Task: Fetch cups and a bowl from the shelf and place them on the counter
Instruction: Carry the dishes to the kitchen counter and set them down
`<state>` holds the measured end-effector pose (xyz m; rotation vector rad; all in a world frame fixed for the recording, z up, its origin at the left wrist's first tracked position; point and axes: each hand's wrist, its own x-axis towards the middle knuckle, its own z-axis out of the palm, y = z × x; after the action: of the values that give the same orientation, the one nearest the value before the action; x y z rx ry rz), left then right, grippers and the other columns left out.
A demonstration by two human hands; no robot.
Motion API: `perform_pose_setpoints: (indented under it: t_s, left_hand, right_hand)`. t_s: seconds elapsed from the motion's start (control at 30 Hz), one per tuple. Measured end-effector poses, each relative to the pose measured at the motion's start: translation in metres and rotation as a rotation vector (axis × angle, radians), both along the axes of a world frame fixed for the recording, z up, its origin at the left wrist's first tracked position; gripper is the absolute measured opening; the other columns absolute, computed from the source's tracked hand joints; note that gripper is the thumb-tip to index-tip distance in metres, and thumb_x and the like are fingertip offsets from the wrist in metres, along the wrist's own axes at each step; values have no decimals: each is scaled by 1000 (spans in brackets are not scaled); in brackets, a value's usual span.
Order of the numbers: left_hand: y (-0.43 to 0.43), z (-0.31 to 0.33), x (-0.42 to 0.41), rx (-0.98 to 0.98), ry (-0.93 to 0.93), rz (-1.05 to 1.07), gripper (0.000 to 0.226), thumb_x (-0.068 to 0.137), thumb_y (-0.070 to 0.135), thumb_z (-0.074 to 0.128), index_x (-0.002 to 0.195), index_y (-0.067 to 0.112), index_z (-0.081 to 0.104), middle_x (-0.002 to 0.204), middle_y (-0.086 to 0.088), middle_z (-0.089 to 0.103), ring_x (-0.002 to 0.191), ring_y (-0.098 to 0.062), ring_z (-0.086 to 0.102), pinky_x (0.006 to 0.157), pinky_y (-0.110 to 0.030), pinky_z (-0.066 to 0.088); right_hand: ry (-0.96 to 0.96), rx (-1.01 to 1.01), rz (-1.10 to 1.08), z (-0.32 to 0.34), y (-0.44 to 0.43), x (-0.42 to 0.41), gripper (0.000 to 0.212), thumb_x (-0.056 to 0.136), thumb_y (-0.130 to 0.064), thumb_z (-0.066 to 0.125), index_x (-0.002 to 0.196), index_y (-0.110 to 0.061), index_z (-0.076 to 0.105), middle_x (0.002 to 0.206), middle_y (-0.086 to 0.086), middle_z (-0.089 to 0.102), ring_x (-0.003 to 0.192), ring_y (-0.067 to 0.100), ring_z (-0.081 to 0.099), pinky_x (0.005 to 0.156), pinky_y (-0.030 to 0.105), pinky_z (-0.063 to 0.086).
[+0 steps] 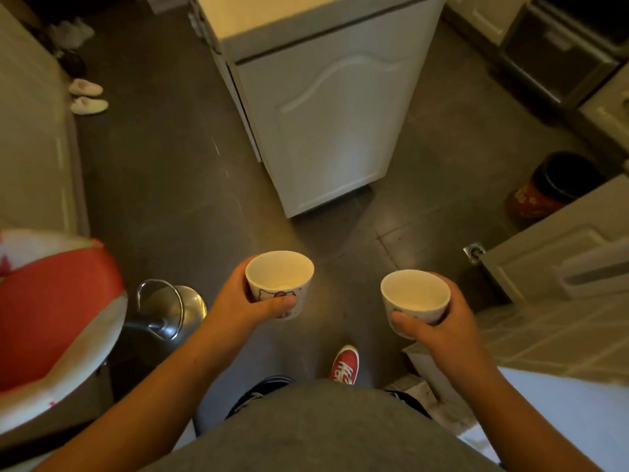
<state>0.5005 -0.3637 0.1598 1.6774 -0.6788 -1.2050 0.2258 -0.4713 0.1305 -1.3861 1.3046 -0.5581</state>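
I hold two small white cups upright over the dark floor, one in each hand. My left hand (pixel 238 301) grips the left cup (pixel 279 277), which has a pink cartoon print on its side; the thumb lies across the print. My right hand (pixel 439 321) wraps around the right cup (pixel 415 294) from the right side and below. Both cups look empty. A white counter top (pixel 306 15) stands straight ahead on a white cabinet. No bowl or shelf is in view.
The white cabinet (pixel 326 124) stands ahead in the middle of the floor. A red and white chair (pixel 54 311) and a steel kettle (pixel 166 311) are at the left. A red bin (pixel 551 185) and drawers (pixel 561 260) are at the right. Slippers (pixel 86 95) lie far left.
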Motion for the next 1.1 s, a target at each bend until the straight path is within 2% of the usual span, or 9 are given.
perform_pose_setpoints:
  t_s: [0.1, 0.2, 0.37, 0.53, 0.67, 0.8, 0.97, 1.03, 1.1]
  left_hand:
    - [-34, 0, 16, 30, -17, 3, 70, 56, 38, 80, 119, 40, 50, 118, 10, 63, 107, -14, 62, 69, -17, 57]
    - [-71, -5, 36, 65, -72, -16, 68, 60, 37, 76, 122, 38, 47, 117, 11, 61, 107, -13, 60, 72, -17, 54]
    - [-153, -18, 69, 97, -105, -72, 76, 57, 39, 75, 126, 31, 44, 114, 13, 58, 103, -12, 59, 72, -17, 51]
    - [-268, -20, 97, 48, -27, -189, 71, 54, 38, 79, 118, 40, 48, 114, 11, 60, 102, -13, 61, 62, -15, 56]
    - [-363, -15, 95, 30, 16, -376, 75, 57, 38, 89, 120, 43, 48, 120, 9, 60, 107, -16, 61, 68, -21, 59]
    - [-449, -12, 68, 1, -15, -565, 79, 61, 35, 88, 128, 32, 47, 123, 7, 61, 110, -14, 60, 76, -22, 54]
    - [-539, -11, 5, -48, -2, -751, 68, 59, 39, 87, 115, 43, 49, 116, 14, 61, 96, 9, 62, 67, -8, 53]
    - [-572, -12, -23, -57, -1, -785, 67, 60, 35, 90, 113, 42, 50, 116, 12, 63, 95, 8, 63, 67, -10, 53]
    - [-603, -11, -52, -68, -1, -802, 66, 58, 34, 89, 113, 40, 51, 114, 11, 63, 94, 8, 64, 67, -9, 53]
  right_hand:
    - [-43, -25, 13, 6, -48, 25, 88, 43, -57, 78, 122, -42, 42, 111, -30, 52, 101, 1, 57, 71, 10, 46]
    - [-55, -45, 15, 8, -99, 56, 87, 46, -57, 77, 124, -42, 40, 110, -31, 50, 99, -4, 54, 63, 4, 45]
    - [-47, -51, -52, -3, -177, 92, 81, 62, -33, 86, 128, -38, 39, 121, -15, 49, 97, -4, 51, 68, 6, 40]
    - [-16, -69, -192, 0, -247, 90, 77, 61, -27, 87, 123, -41, 42, 111, -29, 51, 99, -8, 52, 66, 4, 44]
    - [8, -69, -346, 7, -285, 68, 74, 56, -24, 90, 109, -53, 48, 113, -27, 55, 102, -7, 57, 83, 20, 48]
    - [36, -60, -503, 9, -306, 42, 81, 57, -13, 90, 124, -35, 49, 119, -11, 58, 113, 13, 56, 94, 39, 50]
    - [32, -43, -634, 1, -324, -6, 75, 58, -12, 90, 112, -43, 49, 115, -19, 57, 106, 4, 57, 80, 20, 49]
    - [44, -47, -673, -3, -337, -26, 73, 58, -11, 90, 111, -42, 49, 113, -21, 57, 101, -6, 57, 74, 10, 46]
    - [48, -42, -704, -7, -355, -47, 72, 58, -10, 89, 109, -42, 50, 111, -21, 57, 99, -10, 57, 71, 8, 46]
